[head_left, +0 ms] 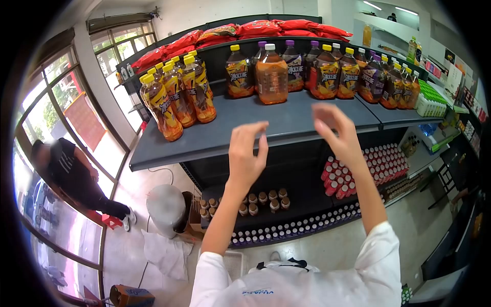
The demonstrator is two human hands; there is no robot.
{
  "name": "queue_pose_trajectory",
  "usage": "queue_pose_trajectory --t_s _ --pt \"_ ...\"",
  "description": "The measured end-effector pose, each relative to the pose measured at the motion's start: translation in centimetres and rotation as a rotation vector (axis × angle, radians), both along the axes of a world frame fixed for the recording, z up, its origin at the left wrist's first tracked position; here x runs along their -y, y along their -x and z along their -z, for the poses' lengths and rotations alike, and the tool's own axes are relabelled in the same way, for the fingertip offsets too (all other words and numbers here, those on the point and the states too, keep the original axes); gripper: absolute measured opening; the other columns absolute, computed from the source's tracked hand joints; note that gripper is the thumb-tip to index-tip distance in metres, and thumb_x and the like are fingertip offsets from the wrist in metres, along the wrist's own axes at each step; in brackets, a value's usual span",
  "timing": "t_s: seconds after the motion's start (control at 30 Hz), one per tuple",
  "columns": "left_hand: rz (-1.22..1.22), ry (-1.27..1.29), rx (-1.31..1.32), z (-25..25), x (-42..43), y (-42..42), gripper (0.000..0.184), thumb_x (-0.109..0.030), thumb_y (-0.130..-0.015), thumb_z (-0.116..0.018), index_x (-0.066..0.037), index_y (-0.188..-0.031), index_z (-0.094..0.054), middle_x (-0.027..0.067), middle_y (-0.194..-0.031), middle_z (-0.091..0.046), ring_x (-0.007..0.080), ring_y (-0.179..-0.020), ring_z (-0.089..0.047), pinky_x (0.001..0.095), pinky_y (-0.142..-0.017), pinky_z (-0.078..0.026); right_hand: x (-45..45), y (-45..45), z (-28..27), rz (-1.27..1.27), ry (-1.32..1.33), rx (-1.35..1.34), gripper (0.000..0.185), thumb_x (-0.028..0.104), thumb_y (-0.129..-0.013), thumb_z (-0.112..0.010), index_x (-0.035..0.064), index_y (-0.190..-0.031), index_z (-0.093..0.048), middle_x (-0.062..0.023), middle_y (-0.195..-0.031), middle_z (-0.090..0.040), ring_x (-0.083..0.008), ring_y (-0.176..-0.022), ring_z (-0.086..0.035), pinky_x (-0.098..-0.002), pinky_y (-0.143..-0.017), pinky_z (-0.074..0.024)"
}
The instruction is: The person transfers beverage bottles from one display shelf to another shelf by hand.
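Observation:
My left hand (246,151) is raised in front of the top shelf (225,115), thumb apart from the bent fingers, holding nothing. To its right, my right hand (338,134) is also empty, fingers curved and thumb spread. Nearest beyond them stands a large bottle of orange-brown drink (272,77) with a white cap, upright and its back label facing me. Beside it are a yellow-capped tea bottle (239,74) and a purple-capped bottle (293,66). More yellow-capped bottles (327,74) stand behind my right hand. Neither hand touches a bottle.
Several slim yellow-capped bottles (176,97) stand at the shelf's left end. Red bags (255,28) lie along the top. Lower shelves hold pink bottles (368,169) and brown-capped bottles (263,199). A white bin (166,207) is on the floor; a person (69,169) stands by the glass doors.

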State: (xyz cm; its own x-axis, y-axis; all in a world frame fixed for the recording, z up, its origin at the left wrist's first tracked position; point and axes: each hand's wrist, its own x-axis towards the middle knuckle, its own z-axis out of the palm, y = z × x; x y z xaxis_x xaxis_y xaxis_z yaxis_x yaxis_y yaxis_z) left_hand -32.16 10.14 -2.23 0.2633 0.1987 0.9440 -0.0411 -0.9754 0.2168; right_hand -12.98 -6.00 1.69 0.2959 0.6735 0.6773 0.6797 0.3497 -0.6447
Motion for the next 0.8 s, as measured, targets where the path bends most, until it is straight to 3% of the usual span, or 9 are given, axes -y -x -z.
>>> queue_pose_trajectory --t_s 0.07,0.1,0.13,0.2,0.33,0.47,0.63,0.8 --pt "-0.058 0.034 -0.066 -1.9 -2.6 -1.2 0.033 -0.003 -0.089 -0.064 -0.004 -0.122 -0.062 0.0123 -0.111 -0.064 0.0332 -0.105 -0.059 0.0422 -0.091 -0.049 -5.9 -1.4 -3.1 0.075 -0.086 0.175 0.041 0.021 -0.094 -0.068 0.0015 -0.13 -0.061 -0.0126 -0.121 -0.065 -0.0221 -0.108 -0.065 -0.0339 -0.089 -0.0534" --pt "-0.048 0.034 -0.067 -2.3 -3.7 -2.0 0.033 -0.003 -0.089 -0.064 -0.004 -0.122 -0.062 0.0123 -0.111 -0.064 0.0332 -0.105 -0.059 0.0422 -0.091 -0.049 -8.4 -2.7 -4.0 0.105 -0.04 0.297 0.05 0.022 -0.093 -0.069 -0.0013 -0.135 -0.055 -0.0171 -0.132 -0.059 -0.0279 -0.118 -0.061 -0.0392 -0.098 -0.0506" --pt "-0.071 0.042 -0.116 -2.6 -4.6 -2.9 0.035 -0.007 -0.09 -0.064 -0.004 -0.125 -0.061 0.0126 -0.116 -0.062 0.0338 -0.108 -0.058 0.043 -0.093 -0.048 -11.3 -5.0 -4.0 0.195 -0.004 0.509 0.065 0.027 -0.093 -0.071 0.0009 -0.147 -0.044 -0.0191 -0.142 -0.052 -0.031 -0.125 -0.056 -0.0378 -0.103 -0.0465" --pt "-0.082 0.07 -0.233 -2.9 -6.3 -4.2 0.039 -0.015 -0.093 -0.064 -0.003 -0.13 -0.058 0.0157 -0.131 -0.055 0.0368 -0.116 -0.056 0.0455 -0.1 -0.047 -15.8 -7.6 -3.9 0.265 -0.001 0.551 0.074 0.029 -0.091 -0.074 -0.0008 -0.149 -0.04 -0.0222 -0.143 -0.05 -0.0346 -0.127 -0.054 -0.0397 -0.106 -0.0443" --pt "-0.097 0.042 -0.277 -2.1 -8.3 -4.9 0.046 -0.015 -0.092 -0.065 -0.003 -0.135 -0.054 0.0164 -0.132 -0.055 0.0375 -0.117 -0.055 0.0457 -0.101 -0.046 -20.7 -10.5 -3.5 0.253 -0.011 0.573 0.101 0.037 -0.08 -0.084 -0.0058 -0.154 -0.03 -0.0298 -0.143 -0.047 -0.0408 -0.132 -0.05 -0.0435 -0.112 -0.0403" --pt "-0.054 0.025 -0.262 -2.1 -8.2 -4.7 0.052 -0.017 -0.092 -0.066 -0.004 -0.14 -0.051 0.0154 -0.136 -0.054 0.0366 -0.121 -0.053 0.046 -0.102 -0.045 -20.5 -10.0 -3.8 0.364 0.049 0.524 0.112 0.04 -0.069 -0.091 -0.005 -0.153 -0.033 -0.029 -0.14 -0.049 -0.0397 -0.131 -0.051 -0.0425 -0.11 -0.0418" --pt "-0.024 0.009 -0.356 -1.6 -8.4 -5.0 0.062 -0.022 -0.092 -0.066 -0.005 -0.148 -0.045 0.0132 -0.146 -0.049 0.0339 -0.129 -0.049 0.0477 -0.107 -0.043 -20.2 -10.6 -4.2 0.274 0.084 0.464 0.106 0.038 -0.069 -0.092 -0.0014 -0.15 -0.038 -0.024 -0.141 -0.048 -0.0359 -0.13 -0.051 -0.0417 -0.109 -0.0434" --pt "-0.032 0.015 -0.412 -1.5 -8.5 -5.3 0.068 -0.023 -0.092 -0.066 -0.006 -0.152 -0.04 0.014 -0.153 -0.043 0.0359 -0.134 -0.046 0.0463 -0.111 -0.04 -20.7 -11.7 -3.3 0.092 0.017 0.292 0.103 0.033 -0.072 -0.093 0.0043 -0.149 -0.03 -0.0181 -0.139 -0.048 -0.0308 -0.135 -0.047 -0.0428 -0.11 -0.0432"
